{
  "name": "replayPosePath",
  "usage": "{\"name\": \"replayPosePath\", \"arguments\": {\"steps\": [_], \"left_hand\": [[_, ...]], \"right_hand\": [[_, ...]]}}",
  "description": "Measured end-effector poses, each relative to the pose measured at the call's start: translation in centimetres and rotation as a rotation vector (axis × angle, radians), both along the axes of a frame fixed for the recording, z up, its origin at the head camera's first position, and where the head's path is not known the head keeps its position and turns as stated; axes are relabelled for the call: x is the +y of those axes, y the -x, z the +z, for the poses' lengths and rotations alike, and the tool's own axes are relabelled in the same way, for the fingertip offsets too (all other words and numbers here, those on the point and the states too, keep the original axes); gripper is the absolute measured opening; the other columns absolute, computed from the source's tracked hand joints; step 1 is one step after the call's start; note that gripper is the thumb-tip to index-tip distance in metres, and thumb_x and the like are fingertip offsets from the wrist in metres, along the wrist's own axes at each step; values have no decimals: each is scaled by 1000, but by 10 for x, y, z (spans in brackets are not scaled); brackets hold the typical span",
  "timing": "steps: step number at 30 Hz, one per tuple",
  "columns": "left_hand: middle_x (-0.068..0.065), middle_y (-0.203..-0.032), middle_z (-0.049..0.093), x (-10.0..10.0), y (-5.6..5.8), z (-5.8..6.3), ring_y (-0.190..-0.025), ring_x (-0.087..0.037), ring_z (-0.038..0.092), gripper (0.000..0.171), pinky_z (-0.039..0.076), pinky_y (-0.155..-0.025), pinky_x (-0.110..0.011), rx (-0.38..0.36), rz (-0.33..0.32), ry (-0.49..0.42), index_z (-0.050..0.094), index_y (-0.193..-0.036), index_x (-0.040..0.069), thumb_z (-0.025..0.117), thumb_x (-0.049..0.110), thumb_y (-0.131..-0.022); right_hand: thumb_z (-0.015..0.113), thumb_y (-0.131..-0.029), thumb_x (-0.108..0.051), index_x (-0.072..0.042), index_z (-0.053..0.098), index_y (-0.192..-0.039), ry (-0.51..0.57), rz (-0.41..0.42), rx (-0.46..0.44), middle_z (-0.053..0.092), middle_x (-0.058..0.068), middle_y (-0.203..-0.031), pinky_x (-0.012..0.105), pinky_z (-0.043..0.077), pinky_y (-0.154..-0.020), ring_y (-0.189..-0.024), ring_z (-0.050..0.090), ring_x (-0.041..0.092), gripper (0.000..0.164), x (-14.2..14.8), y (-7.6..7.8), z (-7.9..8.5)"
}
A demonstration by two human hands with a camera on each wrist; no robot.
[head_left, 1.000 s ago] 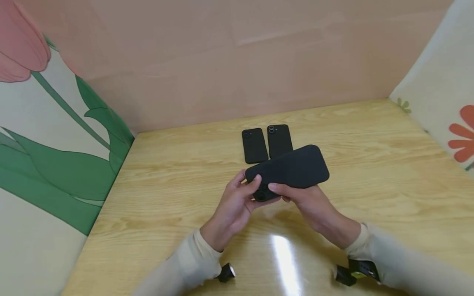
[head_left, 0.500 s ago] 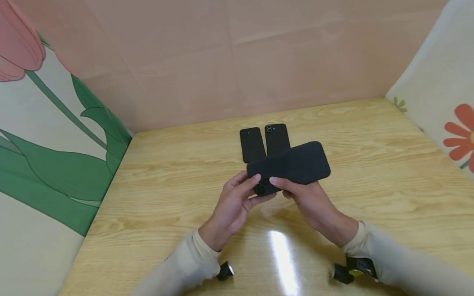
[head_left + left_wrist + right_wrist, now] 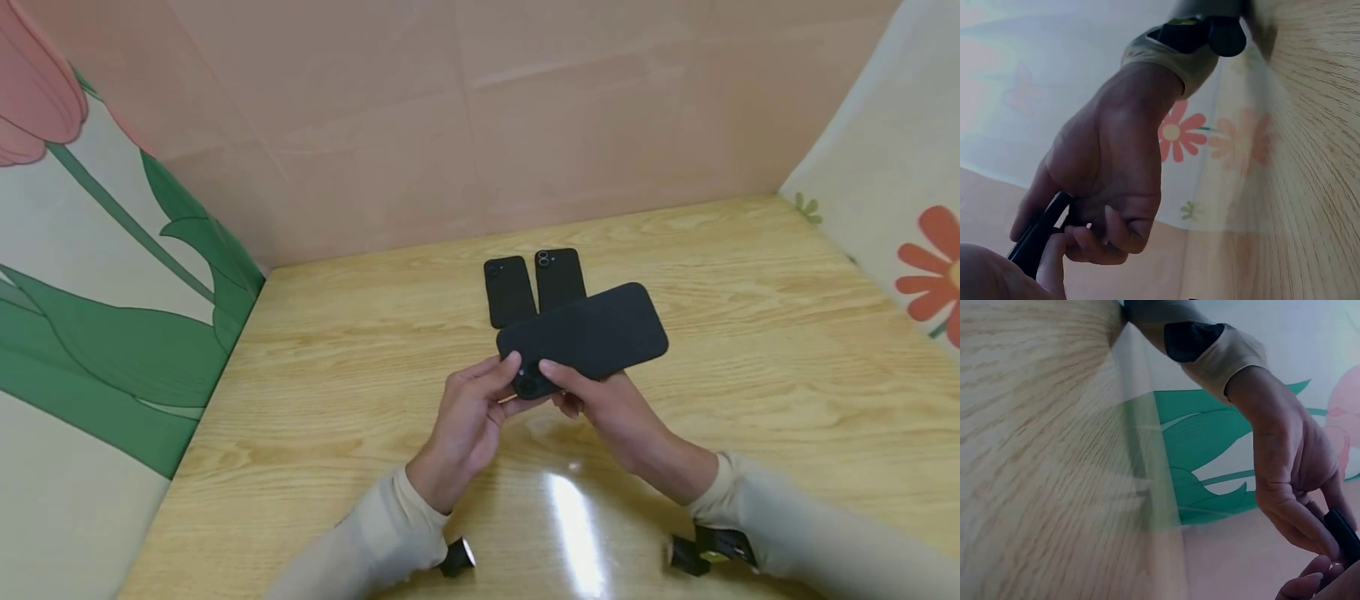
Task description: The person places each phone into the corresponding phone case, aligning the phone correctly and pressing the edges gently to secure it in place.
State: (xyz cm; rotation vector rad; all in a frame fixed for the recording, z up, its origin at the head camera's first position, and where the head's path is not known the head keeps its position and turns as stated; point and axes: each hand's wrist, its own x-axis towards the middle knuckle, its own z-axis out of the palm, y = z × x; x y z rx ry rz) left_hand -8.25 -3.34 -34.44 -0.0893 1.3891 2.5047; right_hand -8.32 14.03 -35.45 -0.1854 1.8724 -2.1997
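A black smartphone (image 3: 592,329) is held above the table in the head view, camera side up and slanting up to the right. My left hand (image 3: 468,408) grips its camera end, thumb on the back and fingers beneath. From the near side my right hand (image 3: 626,417) holds the lower long edge, its thumb beside the camera lenses. The left wrist view catches the phone's dark edge (image 3: 1038,240) between both hands; the right wrist view shows a short piece of the phone (image 3: 1342,534) there. Its front side is hidden.
Two more black smartphones, the left one (image 3: 510,292) and the right one (image 3: 558,279), lie side by side on the wooden table (image 3: 337,358), cameras up. A pink backdrop (image 3: 360,125) closes off the rear; flowered cloths hang left and right.
The right thumb has shifted slightly left along the phone, and more of the phone's lower edge shows. Both hands keep their hold; the whole head view has drifted slightly.
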Motion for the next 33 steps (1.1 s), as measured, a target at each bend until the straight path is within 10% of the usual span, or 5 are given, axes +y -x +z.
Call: {"name": "replayPosePath", "arguments": {"steps": [7, 14, 21, 28, 33], "left_hand": [[-6, -103, 73, 0, 2, -3, -85, -12, 74, 34, 61, -77, -30, 65, -40, 48, 62, -122, -9, 62, 14, -97], [10, -64, 55, -2, 2, -6, -58, -6, 49, 39, 43, -60, -23, 183, -151, 305, 69, -76, 10, 47, 30, -102], [13, -67, 67, -5, 0, -6, -75, -5, 63, 57, 54, -75, -26, 239, -118, 400, 63, -98, -23, 47, 32, -101], [17, -58, 62, -4, -1, -8, -60, -2, 54, 41, 47, -59, -21, 234, -143, 315, 74, -74, 11, 47, 30, -97], [14, -74, 64, -3, -3, -7, -64, -5, 53, 40, 43, -57, -23, 202, -215, 317, 67, -107, 9, 40, 38, -99]], "right_hand": [[58, -101, -22, -22, 62, -113, 68, 18, -30, 65, -11, -94, 22, 48, -72, -76, 56, 7, 13, 2, -3, 1], [57, -102, -25, -20, 62, -115, 74, 72, -56, 64, -9, -91, 21, 47, -69, -74, 54, 8, 15, 2, -5, 2], [55, -103, -24, -21, 63, -112, 58, 54, -13, 62, -9, -87, 23, 46, -66, -73, 53, 9, 12, -2, -11, 3], [55, -103, -23, -18, 61, -110, 68, 58, 20, 57, -8, -79, 22, 42, -62, -67, 50, 8, 11, -2, -13, 3], [56, -102, -24, -16, 58, -109, 29, 53, 18, 53, -8, -73, 23, 42, -59, -62, 48, 8, 10, -5, -16, 3]]}}
